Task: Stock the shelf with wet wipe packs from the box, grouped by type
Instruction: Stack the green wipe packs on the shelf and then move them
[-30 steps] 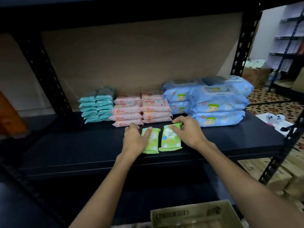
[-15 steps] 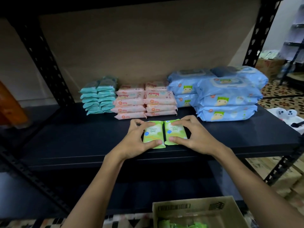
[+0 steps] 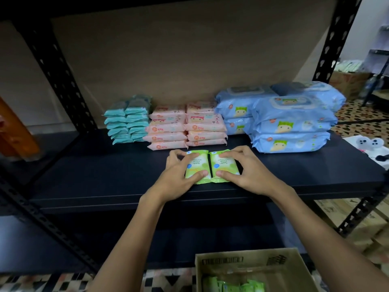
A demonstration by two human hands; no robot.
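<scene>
L hand (image 3: 175, 172) and R hand (image 3: 244, 171) are each pinching a green pack (image 3: 196, 167) btwn thumb and curled fingertips; the 2 packs are lying side by side, touching, near the shelf (image 3: 105, 175) front edge, just in front of the pink stacks (image 3: 185, 127). Risk: they're sitting close to the lip, so a nudge could be tipping them off, or pushing back could be toppling the pinks. Shelf is looking dark and smooth; teal stacks (image 3: 128, 121) and blue packs (image 3: 290, 123) are sitting behind; box (image 3: 248, 262) below is holding more greens; tiled floor.

Dim room, patterned tile floor (image 3: 357, 121), seemingly another rack (image 3: 379, 66) beyond.
</scene>
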